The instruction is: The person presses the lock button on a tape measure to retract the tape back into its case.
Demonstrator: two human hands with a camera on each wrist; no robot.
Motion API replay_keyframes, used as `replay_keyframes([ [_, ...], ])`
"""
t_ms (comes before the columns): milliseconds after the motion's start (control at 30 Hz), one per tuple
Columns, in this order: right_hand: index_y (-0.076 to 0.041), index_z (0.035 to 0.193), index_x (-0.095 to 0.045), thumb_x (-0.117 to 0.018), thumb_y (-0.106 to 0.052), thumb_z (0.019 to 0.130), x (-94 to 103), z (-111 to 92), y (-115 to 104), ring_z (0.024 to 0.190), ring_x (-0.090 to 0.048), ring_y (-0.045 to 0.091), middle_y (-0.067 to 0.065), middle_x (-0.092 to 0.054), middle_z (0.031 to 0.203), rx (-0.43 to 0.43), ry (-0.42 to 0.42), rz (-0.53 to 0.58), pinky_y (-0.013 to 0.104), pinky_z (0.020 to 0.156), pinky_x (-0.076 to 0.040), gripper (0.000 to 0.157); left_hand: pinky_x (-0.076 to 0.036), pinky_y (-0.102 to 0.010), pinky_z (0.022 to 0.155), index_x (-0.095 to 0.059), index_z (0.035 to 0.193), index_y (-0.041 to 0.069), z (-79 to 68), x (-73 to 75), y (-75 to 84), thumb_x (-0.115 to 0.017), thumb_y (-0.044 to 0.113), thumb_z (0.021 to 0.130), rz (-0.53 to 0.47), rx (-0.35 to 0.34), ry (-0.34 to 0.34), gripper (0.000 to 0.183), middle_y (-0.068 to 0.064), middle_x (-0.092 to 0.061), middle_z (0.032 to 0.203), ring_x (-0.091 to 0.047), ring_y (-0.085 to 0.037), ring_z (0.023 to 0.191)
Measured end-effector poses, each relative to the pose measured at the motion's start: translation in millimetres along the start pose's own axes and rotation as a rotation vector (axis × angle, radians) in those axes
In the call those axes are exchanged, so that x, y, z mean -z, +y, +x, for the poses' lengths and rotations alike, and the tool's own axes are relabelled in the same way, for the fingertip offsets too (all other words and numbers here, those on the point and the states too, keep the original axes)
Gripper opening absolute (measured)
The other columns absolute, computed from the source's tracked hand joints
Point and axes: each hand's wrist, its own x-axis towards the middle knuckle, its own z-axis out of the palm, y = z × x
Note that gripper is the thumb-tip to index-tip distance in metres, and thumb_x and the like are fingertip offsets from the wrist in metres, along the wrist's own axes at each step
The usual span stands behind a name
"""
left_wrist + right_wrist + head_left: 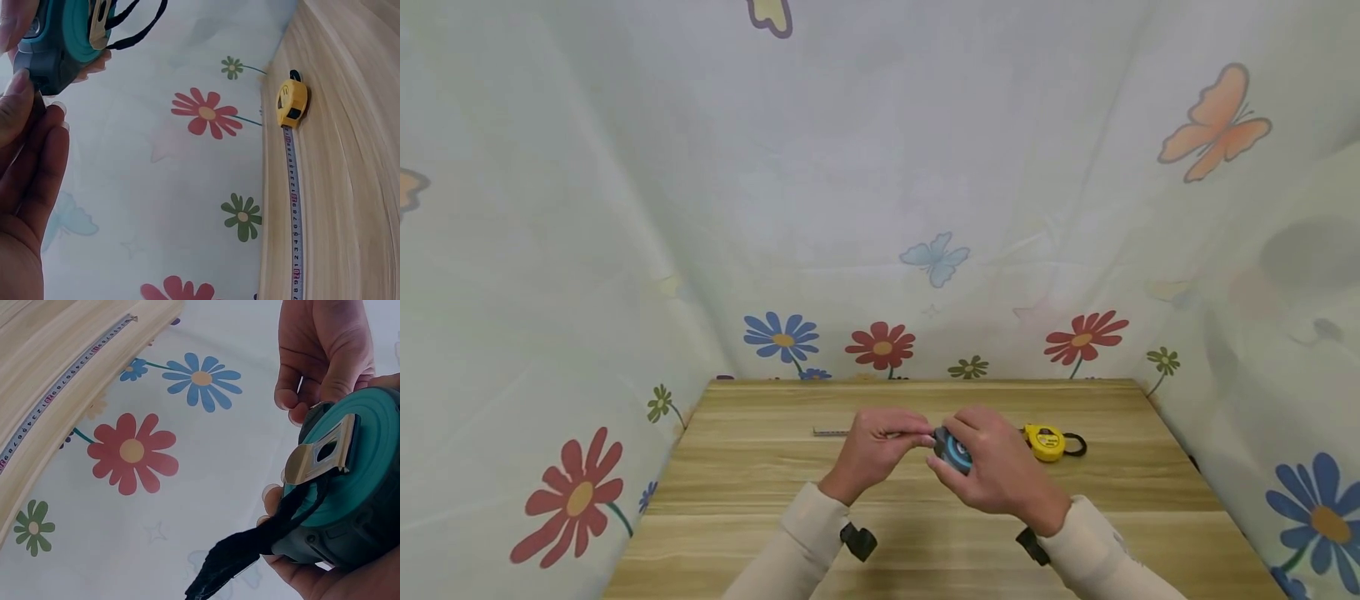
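My right hand [1000,467] grips a teal and dark grey tape measure [375,440] above the table. Its back, with a metal belt clip [328,453] and a black wrist strap [231,553], shows in the right wrist view. At the mouth of the case, my left hand [880,446] pinches the blade's end between thumb and fingers; fingertips hide most of that end. Beyond the hands lies a yellow tape measure [1047,442] on the table. Its blade [294,206] is pulled out along the wood to the left, partly behind my hands in the head view.
The wood-grain table [760,500] meets a pale curtain [850,167] printed with flowers and butterflies at the back and both sides. A black loop [1077,444] hangs off the yellow tape measure's right end. Dark wrist devices [858,542] sit on both wrists.
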Motion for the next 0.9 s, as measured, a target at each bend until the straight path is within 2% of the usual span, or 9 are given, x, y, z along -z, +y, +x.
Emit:
replay_keyframes([
  [133,-0.014,0.104,-0.076,-0.081,-0.042,0.086,-1.3,0,-2,0.082,-0.056,0.008,-0.003,-0.068,0.097,-0.007,-0.002,0.005,0.02,0.068,-0.052,0.033,-0.065,-0.031,0.079,-0.082,0.106,0.006,-3.5,0.4,0.7,-0.074,0.012,0.096,-0.004,0.02,0.007,0.014,-0.01,-0.082,0.1,-0.08,-0.016,0.089],
  [333,-0.013,0.109,-0.076,-0.08,-0.045,0.088,-5.7,-3,-8,0.084,-0.057,0.008,-0.003,-0.068,0.099,-0.036,-0.037,0.014,0.022,0.07,-0.054,0.039,-0.065,-0.031,0.081,-0.082,0.108,0.013,-10.6,6.5,3.1,-0.073,0.02,0.098,-0.011,0.133,0.008,0.015,-0.004,-0.082,0.105,-0.078,-0.01,0.093],
  [500,-0.012,0.111,-0.076,-0.08,-0.045,0.087,-15.1,-6,-14,0.083,-0.057,0.007,-0.003,-0.067,0.1,-0.028,-0.047,0.034,0.023,0.07,-0.054,0.041,-0.064,-0.031,0.084,-0.082,0.11,0.013,-19.5,12.4,3.1,-0.074,0.019,0.099,-0.02,0.189,-0.005,0.015,-0.005,-0.081,0.108,-0.077,-0.01,0.096],
  [700,-0.014,0.111,-0.075,-0.077,-0.047,0.09,-29.9,-9,-22,0.084,-0.058,0.007,-0.003,-0.068,0.099,-0.009,-0.035,0.023,0.023,0.071,-0.054,0.039,-0.064,-0.031,0.088,-0.081,0.114,0.015,-31.4,19.6,4.7,-0.075,0.021,0.098,-0.048,0.269,-0.047,0.018,-0.006,-0.08,0.113,-0.077,-0.01,0.1],
  [900,-0.015,0.111,-0.076,-0.077,-0.048,0.089,-44.2,-11,-30,0.079,-0.054,0.005,-0.007,-0.066,0.093,-0.019,-0.037,0.018,0.022,0.07,-0.05,0.04,-0.062,-0.029,0.09,-0.081,0.116,0.019,-44.1,24.4,5.7,-0.075,0.022,0.098,-0.078,0.325,-0.081,0.02,-0.002,-0.08,0.117,-0.076,-0.012,0.106],
])
